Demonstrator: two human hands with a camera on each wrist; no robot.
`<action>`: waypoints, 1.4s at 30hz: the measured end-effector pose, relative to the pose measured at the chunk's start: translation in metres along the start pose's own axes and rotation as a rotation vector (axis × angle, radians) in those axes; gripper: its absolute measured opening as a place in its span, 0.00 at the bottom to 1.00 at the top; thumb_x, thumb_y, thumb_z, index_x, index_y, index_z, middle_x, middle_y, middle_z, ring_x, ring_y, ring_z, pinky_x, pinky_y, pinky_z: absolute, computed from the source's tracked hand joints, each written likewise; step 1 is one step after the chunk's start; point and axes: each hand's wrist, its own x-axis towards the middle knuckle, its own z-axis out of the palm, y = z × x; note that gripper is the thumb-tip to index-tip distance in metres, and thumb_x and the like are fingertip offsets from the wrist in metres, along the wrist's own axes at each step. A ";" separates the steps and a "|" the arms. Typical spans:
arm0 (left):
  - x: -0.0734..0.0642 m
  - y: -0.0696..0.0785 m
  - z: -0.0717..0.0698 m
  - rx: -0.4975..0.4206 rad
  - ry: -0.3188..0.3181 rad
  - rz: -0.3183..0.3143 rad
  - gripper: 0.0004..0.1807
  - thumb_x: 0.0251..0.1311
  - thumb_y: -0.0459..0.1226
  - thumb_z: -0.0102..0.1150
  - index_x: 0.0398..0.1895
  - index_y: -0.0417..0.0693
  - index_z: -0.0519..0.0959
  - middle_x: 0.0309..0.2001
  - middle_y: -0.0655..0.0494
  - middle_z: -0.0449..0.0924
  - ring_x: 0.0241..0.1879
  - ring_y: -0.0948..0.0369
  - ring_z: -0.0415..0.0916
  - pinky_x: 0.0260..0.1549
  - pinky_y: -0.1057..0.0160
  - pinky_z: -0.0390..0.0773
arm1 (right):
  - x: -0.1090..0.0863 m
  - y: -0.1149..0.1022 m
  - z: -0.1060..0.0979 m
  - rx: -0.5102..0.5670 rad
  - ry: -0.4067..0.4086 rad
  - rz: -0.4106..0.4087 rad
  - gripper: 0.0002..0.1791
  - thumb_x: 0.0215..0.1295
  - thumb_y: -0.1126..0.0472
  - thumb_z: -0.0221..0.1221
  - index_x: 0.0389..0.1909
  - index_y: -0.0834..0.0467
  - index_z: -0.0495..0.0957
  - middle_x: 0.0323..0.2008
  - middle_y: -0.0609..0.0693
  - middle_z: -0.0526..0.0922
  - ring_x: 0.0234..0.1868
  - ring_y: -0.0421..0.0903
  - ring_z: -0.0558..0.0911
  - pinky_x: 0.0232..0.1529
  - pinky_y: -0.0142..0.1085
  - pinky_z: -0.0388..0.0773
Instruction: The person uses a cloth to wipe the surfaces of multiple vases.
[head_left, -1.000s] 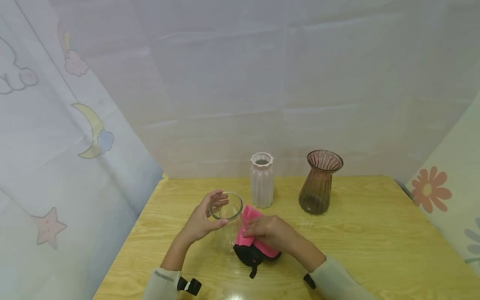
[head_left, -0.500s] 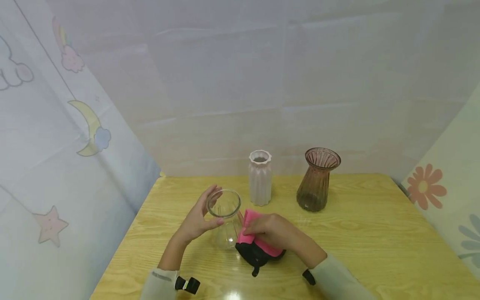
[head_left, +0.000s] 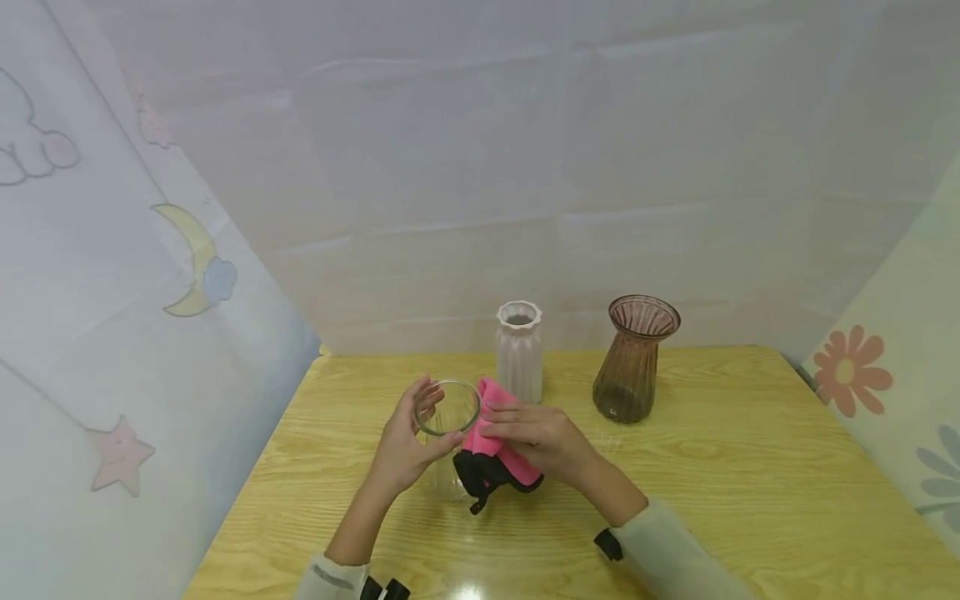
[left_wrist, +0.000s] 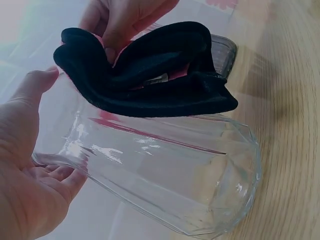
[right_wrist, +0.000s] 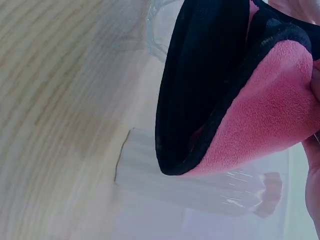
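A clear glass vase (left_wrist: 165,170) stands on the wooden table, with faint ridges down its side. My left hand (head_left: 405,442) holds it around the neck, thumb at the front and fingers behind, just below the rim. In my right hand (head_left: 543,437) is a fleecy pink cloth (right_wrist: 270,100) with black edging, a dark inner side and a small black loop hanging down. The fingers pinch its upper part and keep it against the vase's right side near the rim. In the left wrist view the cloth hides part of the vase's upper wall.
A white ribbed vase (head_left: 520,358) stands right behind the cloth. Farther right is a brown-pink ribbed glass vase (head_left: 633,367) with a flared mouth. The table (head_left: 750,467) ends at the back against a pale sheet (head_left: 600,167).
My right hand has slid the cloth up along the vase, from its lower side to close under the rim. The left hand keeps to the neck, and the other vases stay put.
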 end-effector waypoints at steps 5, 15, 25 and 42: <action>0.000 0.002 0.001 0.003 -0.002 -0.028 0.51 0.57 0.41 0.74 0.78 0.43 0.53 0.71 0.46 0.68 0.71 0.49 0.67 0.69 0.37 0.61 | -0.002 0.002 0.007 0.009 0.019 0.001 0.12 0.76 0.61 0.56 0.45 0.56 0.88 0.46 0.56 0.89 0.47 0.51 0.88 0.51 0.41 0.83; 0.001 -0.002 -0.008 -0.010 -0.083 0.011 0.47 0.58 0.37 0.73 0.76 0.43 0.56 0.70 0.44 0.68 0.70 0.47 0.67 0.69 0.46 0.65 | -0.011 -0.002 0.017 0.008 -0.034 -0.025 0.07 0.70 0.64 0.63 0.43 0.55 0.89 0.45 0.56 0.89 0.48 0.51 0.88 0.51 0.41 0.83; 0.008 -0.009 -0.022 -0.004 -0.199 0.070 0.45 0.61 0.37 0.71 0.77 0.46 0.55 0.71 0.45 0.67 0.70 0.46 0.67 0.68 0.38 0.63 | -0.025 -0.007 0.017 0.027 -0.182 0.050 0.18 0.49 0.72 0.73 0.42 0.55 0.90 0.43 0.50 0.90 0.48 0.49 0.88 0.52 0.36 0.83; 0.014 -0.019 -0.038 -0.114 -0.329 0.156 0.53 0.62 0.41 0.71 0.81 0.46 0.46 0.79 0.44 0.52 0.77 0.45 0.52 0.73 0.38 0.51 | -0.026 -0.012 0.010 0.022 -0.362 0.111 0.18 0.53 0.73 0.72 0.43 0.53 0.90 0.43 0.48 0.90 0.47 0.43 0.88 0.52 0.32 0.81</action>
